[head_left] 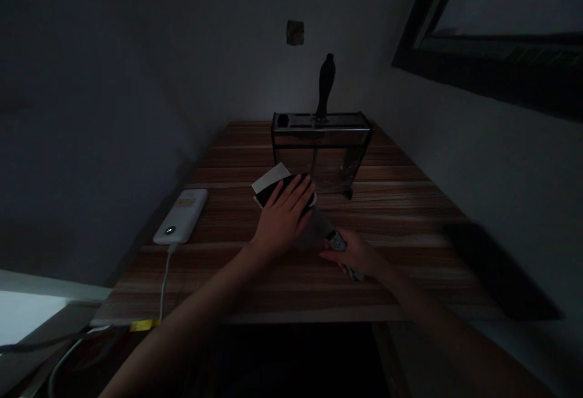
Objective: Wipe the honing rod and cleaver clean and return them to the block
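My left hand (282, 212) lies flat, fingers stretched out, over a thin black item (268, 192) with white edges. It looks like folded paper or cloth, though the dim light hides its exact kind. A white corner (271, 177) sticks out behind my fingers. My right hand (355, 253) is wrapped round the patterned handle of a knife (337, 241). The knife's dull blade points up and left toward my left hand, and its far end is hidden there. Just behind my hands stands a clear knife block (323, 121) with a dark frame and a black-handled tool (326, 82) upright in it.
On the table's left lies a white power bank (182, 216) with a white cable (163, 288) running over the front edge, by a yellow tag (144, 325). A dark flat object (501, 270) is at the right edge. Walls border the wooden table (237, 149).
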Demonstrator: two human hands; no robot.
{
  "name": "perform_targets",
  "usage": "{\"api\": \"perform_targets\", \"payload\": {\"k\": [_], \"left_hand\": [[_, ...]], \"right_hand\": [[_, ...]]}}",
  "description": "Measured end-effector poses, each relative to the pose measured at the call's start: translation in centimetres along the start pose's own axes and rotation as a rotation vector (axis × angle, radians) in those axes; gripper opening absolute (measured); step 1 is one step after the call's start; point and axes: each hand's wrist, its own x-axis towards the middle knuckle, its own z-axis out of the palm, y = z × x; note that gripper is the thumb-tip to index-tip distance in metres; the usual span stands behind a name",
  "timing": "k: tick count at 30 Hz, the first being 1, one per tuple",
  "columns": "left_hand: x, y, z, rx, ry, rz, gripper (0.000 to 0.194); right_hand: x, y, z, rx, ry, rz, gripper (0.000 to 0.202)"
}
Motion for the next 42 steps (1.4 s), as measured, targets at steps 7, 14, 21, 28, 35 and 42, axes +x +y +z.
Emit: {"api": "perform_targets", "payload": {"k": [7,14,21,28,35,42], "left_hand": [[0.6,-2.4,-0.6,-0.021,0.063,-0.044,0.047],[0.8,-3.8,-0.8,-0.025,0.081,-0.113,0.046],[0.8,-4.4,-0.8,-0.035,0.109,-0.156,0.048],[0.3,-4.2,-1.0,-0.073,0.147,-0.138,0.061],[0.2,-4.9,-0.6,-0.131,0.174,-0.116,0.06],[0.3,-4.9,-0.6,-0.081,0.153,-0.101,0.05]], "right_hand": [[-0.1,0.0,0.0,0.001,-0.017,0.001,0.032],[0.0,0.0,0.1,-0.002,-0.017,0.002,0.031],[-0.2,-0.2,0.0,-0.004,-0.025,-0.007,0.03],[-0.2,0.1,0.1,-0.008,-0.013,0.004,0.033],[-0.2,0.1,0.1,-0.013,-0.001,0.012,0.033],[-0.1,0.3,0.1,0.002,-0.011,-0.004,0.033]]}}
